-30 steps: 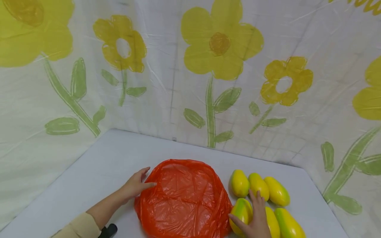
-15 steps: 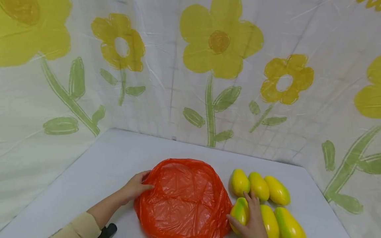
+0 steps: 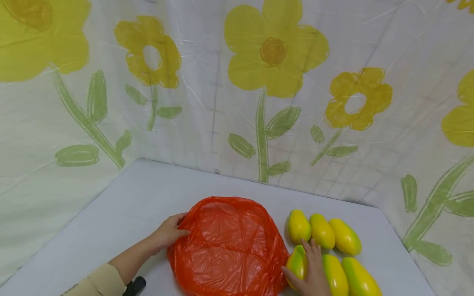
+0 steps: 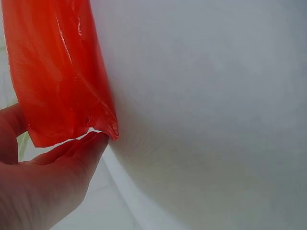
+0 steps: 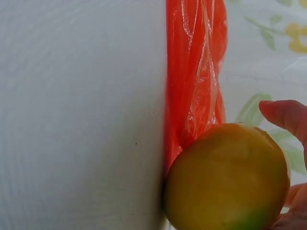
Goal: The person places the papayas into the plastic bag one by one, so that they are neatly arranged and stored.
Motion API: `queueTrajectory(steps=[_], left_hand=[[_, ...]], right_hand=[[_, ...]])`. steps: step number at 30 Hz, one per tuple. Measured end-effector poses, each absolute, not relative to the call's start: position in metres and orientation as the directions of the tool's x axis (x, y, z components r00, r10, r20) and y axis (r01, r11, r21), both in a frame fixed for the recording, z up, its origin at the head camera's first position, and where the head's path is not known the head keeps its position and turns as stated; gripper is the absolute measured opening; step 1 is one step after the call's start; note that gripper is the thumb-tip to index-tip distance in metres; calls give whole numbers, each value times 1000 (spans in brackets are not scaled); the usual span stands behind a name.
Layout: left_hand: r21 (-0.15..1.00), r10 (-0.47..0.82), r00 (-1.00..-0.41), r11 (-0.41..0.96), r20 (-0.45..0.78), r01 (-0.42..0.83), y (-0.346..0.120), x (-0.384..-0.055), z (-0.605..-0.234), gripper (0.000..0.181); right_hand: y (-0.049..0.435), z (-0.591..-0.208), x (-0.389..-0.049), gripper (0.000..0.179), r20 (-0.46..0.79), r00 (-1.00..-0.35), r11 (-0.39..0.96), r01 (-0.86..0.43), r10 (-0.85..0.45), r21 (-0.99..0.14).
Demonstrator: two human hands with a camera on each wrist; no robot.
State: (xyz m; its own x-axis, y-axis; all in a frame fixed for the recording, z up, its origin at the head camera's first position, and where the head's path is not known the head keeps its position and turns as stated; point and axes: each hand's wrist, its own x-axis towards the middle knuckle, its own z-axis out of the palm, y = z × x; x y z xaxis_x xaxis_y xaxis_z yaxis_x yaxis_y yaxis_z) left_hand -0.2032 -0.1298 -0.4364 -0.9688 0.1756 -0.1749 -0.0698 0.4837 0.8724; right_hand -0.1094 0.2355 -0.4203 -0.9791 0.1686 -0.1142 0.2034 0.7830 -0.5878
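A large red plastic bag (image 3: 229,242) lies spread on the white table in the head view. My left hand (image 3: 168,234) holds its left edge, the thumb over the top and the fingers at the rim. The left wrist view shows the bag's edge (image 4: 62,81) between thumb and fingers (image 4: 81,151). To the right of the bag, my right hand (image 3: 312,273) reaches over a yellow-green mango (image 3: 296,263). In the right wrist view that mango (image 5: 228,179) rests against the bag, with one digit (image 5: 285,115) spread away from it. The other fingers are partly hidden behind the fruit.
Several more mangoes lie right of the bag, three in a back row (image 3: 322,231) and others nearer me (image 3: 361,277). A black object (image 3: 135,285) sits under my left forearm. A curtain with printed flowers (image 3: 274,51) hangs behind the table (image 3: 177,181).
My left fingers have drawn in onto the bag's left edge. My right hand has shifted slightly left over the near mango. The bag and the other mangoes look unmoved.
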Motion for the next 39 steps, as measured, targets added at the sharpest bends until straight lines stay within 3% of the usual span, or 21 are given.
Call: queueTrajectory(steps=[16, 24, 39], left_hand=[[875, 171, -971, 480, -166, -65, -131, -204, -438, 52], [870, 162, -974, 489, -156, -58, -130, -204, -438, 49], [860, 145, -978, 507, -150, -57, -128, -203, -438, 45]], right_hand=[[238, -430, -110, 95, -164, -969, 747, 248, 186, -617], [238, -436, -114, 105, -194, -951, 718, 309, 241, -624], [240, -440, -115, 100, -182, -950, 706, 311, 255, -636]])
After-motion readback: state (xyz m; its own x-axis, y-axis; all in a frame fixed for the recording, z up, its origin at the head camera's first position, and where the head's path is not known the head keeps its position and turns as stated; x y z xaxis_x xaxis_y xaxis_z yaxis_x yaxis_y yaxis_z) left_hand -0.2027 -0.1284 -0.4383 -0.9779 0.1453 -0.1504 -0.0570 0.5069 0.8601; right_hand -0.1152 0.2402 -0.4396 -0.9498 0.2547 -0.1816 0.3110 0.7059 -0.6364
